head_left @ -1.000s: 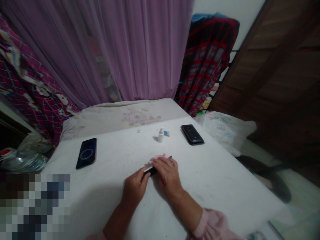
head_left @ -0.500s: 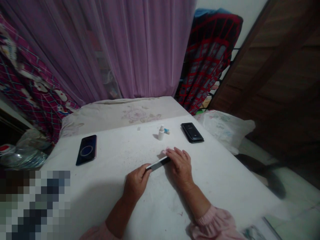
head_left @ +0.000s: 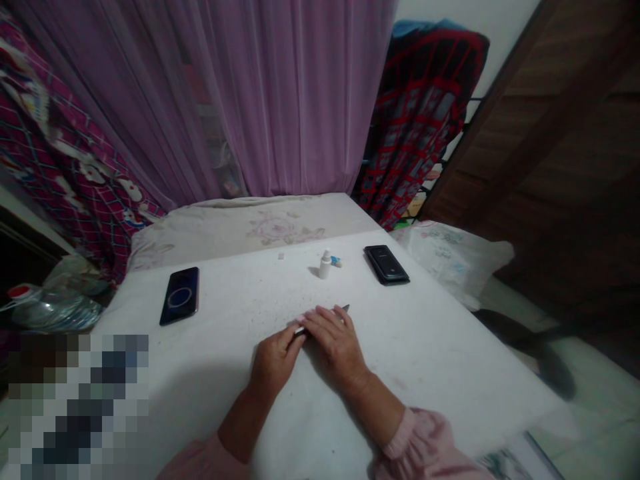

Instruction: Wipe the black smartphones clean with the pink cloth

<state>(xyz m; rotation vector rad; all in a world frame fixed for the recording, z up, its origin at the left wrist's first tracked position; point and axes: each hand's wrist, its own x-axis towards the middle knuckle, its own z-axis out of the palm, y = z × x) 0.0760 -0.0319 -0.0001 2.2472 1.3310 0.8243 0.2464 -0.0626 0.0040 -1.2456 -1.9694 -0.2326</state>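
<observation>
My left hand (head_left: pixel 274 360) pinches the left end of a thin dark phone (head_left: pixel 301 331) with a pale edge, tilted above the white table (head_left: pixel 210 373). Across the phone lies my right hand (head_left: pixel 334 340), its fingers bent over the top and hiding most of it. The phone's far tip pokes out past the right fingers. A small pale pink piece (head_left: pixel 301 318), perhaps cloth, shows at the right fingertips. Beyond the hands stands a small white spray bottle (head_left: pixel 325 266), with a little blue and white object (head_left: pixel 336 261) behind it.
Another phone (head_left: pixel 180 297) lies at the left, screen up. A black phone or case (head_left: pixel 387 265) rests at the right edge. A small pale square (head_left: pixel 281 256) lies farther back. Beside the table are a plastic bag (head_left: pixel 453 257) and a large water bottle (head_left: pixel 50 307).
My right hand has slid left along the phone, from its right end toward my left hand. My left hand keeps its pinch. The view has shifted slightly.
</observation>
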